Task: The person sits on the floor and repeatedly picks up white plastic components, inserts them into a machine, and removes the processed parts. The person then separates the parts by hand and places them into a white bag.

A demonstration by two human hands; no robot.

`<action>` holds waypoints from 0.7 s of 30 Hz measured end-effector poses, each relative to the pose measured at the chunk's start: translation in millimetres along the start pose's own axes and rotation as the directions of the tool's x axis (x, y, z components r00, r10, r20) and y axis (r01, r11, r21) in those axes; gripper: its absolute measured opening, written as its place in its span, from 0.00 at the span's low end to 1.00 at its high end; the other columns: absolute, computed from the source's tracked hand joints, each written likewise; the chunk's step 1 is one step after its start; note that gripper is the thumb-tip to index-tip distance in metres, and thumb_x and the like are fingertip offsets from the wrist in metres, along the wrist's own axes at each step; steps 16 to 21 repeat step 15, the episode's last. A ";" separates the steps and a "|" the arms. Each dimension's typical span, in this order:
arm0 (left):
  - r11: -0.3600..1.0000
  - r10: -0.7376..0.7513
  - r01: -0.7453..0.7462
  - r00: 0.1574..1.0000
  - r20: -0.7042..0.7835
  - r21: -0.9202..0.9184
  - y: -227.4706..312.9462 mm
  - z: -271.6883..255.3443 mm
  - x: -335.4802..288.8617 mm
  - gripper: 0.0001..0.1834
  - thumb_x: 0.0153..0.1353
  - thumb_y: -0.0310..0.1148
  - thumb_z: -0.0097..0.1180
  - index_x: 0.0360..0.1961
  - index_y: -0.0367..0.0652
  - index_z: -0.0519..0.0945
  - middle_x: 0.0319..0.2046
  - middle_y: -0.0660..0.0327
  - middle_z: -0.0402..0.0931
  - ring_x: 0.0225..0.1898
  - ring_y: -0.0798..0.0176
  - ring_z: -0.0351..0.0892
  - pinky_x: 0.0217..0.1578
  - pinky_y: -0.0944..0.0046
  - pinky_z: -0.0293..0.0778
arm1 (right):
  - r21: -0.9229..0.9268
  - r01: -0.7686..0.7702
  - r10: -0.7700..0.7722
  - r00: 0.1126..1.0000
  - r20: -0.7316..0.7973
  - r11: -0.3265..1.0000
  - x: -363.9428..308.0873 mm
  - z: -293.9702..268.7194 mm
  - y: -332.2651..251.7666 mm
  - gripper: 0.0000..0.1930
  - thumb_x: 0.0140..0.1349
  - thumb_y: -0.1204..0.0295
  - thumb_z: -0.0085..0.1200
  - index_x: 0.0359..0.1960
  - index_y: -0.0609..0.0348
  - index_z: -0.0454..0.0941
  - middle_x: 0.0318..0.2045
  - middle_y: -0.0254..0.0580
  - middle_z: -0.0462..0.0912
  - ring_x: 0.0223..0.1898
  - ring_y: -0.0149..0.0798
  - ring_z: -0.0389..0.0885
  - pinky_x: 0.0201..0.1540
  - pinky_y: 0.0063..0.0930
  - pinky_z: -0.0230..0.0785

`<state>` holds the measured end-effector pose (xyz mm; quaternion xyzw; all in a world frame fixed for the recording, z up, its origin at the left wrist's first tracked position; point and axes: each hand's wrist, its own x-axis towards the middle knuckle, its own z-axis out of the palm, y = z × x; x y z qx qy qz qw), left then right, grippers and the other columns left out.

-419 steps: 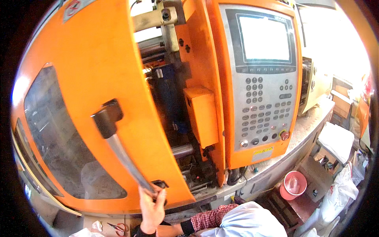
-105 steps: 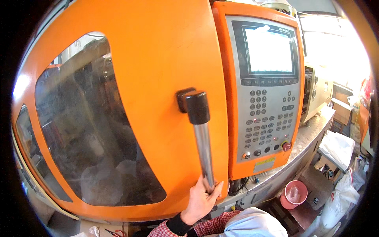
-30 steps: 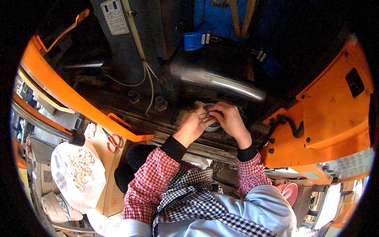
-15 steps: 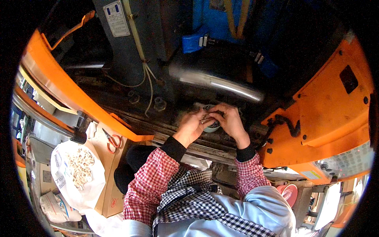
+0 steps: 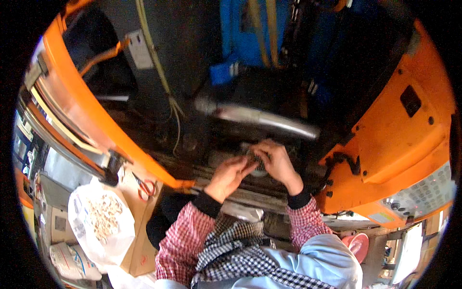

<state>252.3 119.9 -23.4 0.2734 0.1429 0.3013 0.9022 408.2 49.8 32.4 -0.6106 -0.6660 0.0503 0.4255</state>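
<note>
In front of me, my left hand (image 5: 227,177) and my right hand (image 5: 275,163) meet at the fingertips, both with fingers pinched together. Whatever sits between them is too small and blurred to name. Below the hands, partly covered by them, is a small pale bowl (image 5: 260,172); its contents are blurred now. Just beyond the fingers a shiny metal bar (image 5: 262,120) crosses the dark machine space.
Orange machine guards (image 5: 118,127) flank both sides; the right one carries a button panel (image 5: 415,192). On the left are red-handled scissors (image 5: 146,188) and a white bag (image 5: 103,221) of small pale pieces on a cardboard box (image 5: 141,236). A pink bowl (image 5: 357,245) stands at lower right.
The whole view has tilted and blurred, so the machine sits lower in it. Both hands stay together over the bowl, with the fingertips slightly shifted.
</note>
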 end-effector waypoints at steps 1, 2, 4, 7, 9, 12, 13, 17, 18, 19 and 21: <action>1.000 -0.021 0.020 1.000 0.015 0.023 4.9 -2.2 -7.8 0.10 0.61 0.22 0.48 0.41 0.27 0.74 0.45 0.50 0.73 0.50 0.51 0.72 0.58 0.55 0.66 | 0.025 0.029 -0.027 0.998 -0.052 0.999 4.8 1.7 -2.0 0.08 0.55 0.79 0.54 0.37 0.64 0.79 0.32 0.51 0.80 0.35 0.50 0.79 0.38 0.33 0.71; 0.994 -0.020 0.025 0.999 -0.049 0.103 7.2 2.0 -14.3 0.10 0.62 0.22 0.47 0.42 0.26 0.74 0.45 0.50 0.73 0.50 0.52 0.72 0.57 0.56 0.67 | 0.020 -0.005 0.006 0.997 -0.080 1.000 11.5 -2.1 -6.1 0.07 0.56 0.78 0.53 0.37 0.64 0.79 0.32 0.49 0.80 0.34 0.48 0.80 0.37 0.33 0.71; 0.989 -0.022 0.034 0.996 -0.092 0.140 17.6 2.3 -34.7 0.11 0.63 0.24 0.47 0.43 0.26 0.74 0.45 0.51 0.73 0.47 0.56 0.74 0.53 0.59 0.70 | 0.111 -0.017 0.038 0.981 -0.189 0.994 28.5 -2.3 -11.6 0.06 0.58 0.77 0.53 0.36 0.64 0.79 0.32 0.47 0.81 0.34 0.43 0.80 0.35 0.31 0.71; 0.978 -0.029 0.083 0.962 -0.273 0.190 21.6 0.2 -58.5 0.11 0.65 0.27 0.47 0.42 0.29 0.74 0.39 0.55 0.75 0.41 0.61 0.75 0.44 0.64 0.71 | 0.244 -0.034 0.126 0.919 -0.374 0.969 60.3 4.8 1.9 0.06 0.60 0.74 0.53 0.35 0.65 0.80 0.27 0.37 0.80 0.29 0.28 0.76 0.31 0.23 0.67; 0.966 -0.027 0.114 0.937 -0.348 0.232 27.4 -2.3 -76.2 0.10 0.65 0.28 0.47 0.40 0.30 0.74 0.34 0.57 0.74 0.35 0.63 0.73 0.38 0.67 0.70 | 0.338 -0.028 0.191 0.868 -0.459 0.941 88.9 4.4 2.6 0.07 0.61 0.73 0.52 0.34 0.66 0.79 0.25 0.31 0.78 0.26 0.22 0.71 0.28 0.18 0.63; 0.976 -0.013 0.107 0.899 -0.438 0.190 29.4 -12.2 -101.0 0.10 0.65 0.28 0.47 0.38 0.30 0.73 0.27 0.59 0.72 0.29 0.66 0.71 0.30 0.69 0.68 | 0.612 -0.097 0.395 0.839 -0.374 0.785 132.0 4.6 7.0 0.09 0.63 0.73 0.50 0.42 0.64 0.77 0.29 0.35 0.80 0.27 0.24 0.74 0.28 0.18 0.66; 0.979 -0.025 0.115 0.886 -0.463 0.167 28.8 -20.4 -109.9 0.09 0.65 0.28 0.47 0.38 0.30 0.74 0.28 0.59 0.72 0.29 0.66 0.71 0.31 0.69 0.68 | 0.629 -0.068 0.388 0.836 -0.387 0.774 147.7 5.3 8.0 0.10 0.63 0.73 0.50 0.43 0.64 0.76 0.30 0.36 0.80 0.28 0.24 0.75 0.29 0.18 0.66; 0.983 -0.038 0.118 0.879 -0.476 0.138 29.4 -26.7 -113.0 0.09 0.65 0.27 0.47 0.39 0.30 0.74 0.28 0.58 0.73 0.29 0.66 0.72 0.31 0.69 0.69 | 0.645 -0.017 0.374 0.826 -0.422 0.764 182.0 8.4 26.8 0.12 0.63 0.74 0.49 0.47 0.62 0.74 0.32 0.37 0.81 0.29 0.26 0.76 0.31 0.18 0.67; 0.983 -0.038 0.118 0.879 -0.476 0.138 29.4 -26.7 -113.0 0.09 0.65 0.27 0.47 0.39 0.30 0.74 0.28 0.58 0.73 0.29 0.66 0.72 0.31 0.69 0.69 | 0.645 -0.017 0.374 0.826 -0.422 0.764 182.0 8.4 26.8 0.12 0.63 0.74 0.49 0.47 0.62 0.74 0.32 0.37 0.81 0.29 0.26 0.76 0.31 0.18 0.67; 0.983 -0.038 0.118 0.879 -0.476 0.138 29.4 -26.7 -113.0 0.09 0.65 0.27 0.47 0.39 0.30 0.74 0.28 0.58 0.73 0.29 0.66 0.72 0.31 0.69 0.69 | 0.645 -0.017 0.374 0.826 -0.422 0.764 182.0 8.4 26.8 0.12 0.63 0.74 0.49 0.47 0.62 0.74 0.32 0.37 0.81 0.29 0.26 0.76 0.31 0.18 0.67; 0.983 -0.038 0.118 0.879 -0.476 0.138 29.4 -26.7 -113.0 0.09 0.65 0.27 0.47 0.39 0.30 0.74 0.28 0.58 0.73 0.29 0.66 0.72 0.31 0.69 0.69 | 0.645 -0.017 0.374 0.826 -0.422 0.764 182.0 8.4 26.8 0.12 0.63 0.74 0.49 0.47 0.62 0.74 0.32 0.37 0.81 0.29 0.26 0.76 0.31 0.18 0.67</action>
